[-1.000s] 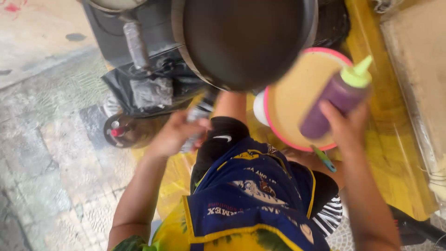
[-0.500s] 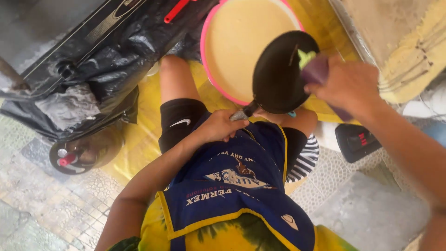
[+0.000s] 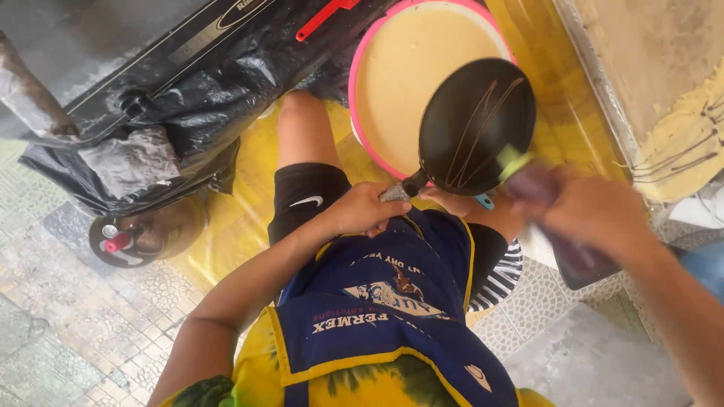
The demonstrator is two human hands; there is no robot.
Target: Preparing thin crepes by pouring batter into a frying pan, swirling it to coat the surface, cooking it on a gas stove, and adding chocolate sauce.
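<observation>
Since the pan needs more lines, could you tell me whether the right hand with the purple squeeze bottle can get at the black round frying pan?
Probably yes: the right hand holds the purple squeeze bottle at the black round frying pan rim, nothing between. The left hand grips only the handle.

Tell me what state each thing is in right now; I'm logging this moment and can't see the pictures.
Frying pan: held by its handle, thin dark lines drizzled across its inside.
Left hand: closed on the pan handle.
Squeeze bottle: purple, green tip, motion-blurred, tipped toward the pan.
Right hand: wrapped around the bottle.
Pink bowl: filled with pale batter.
</observation>
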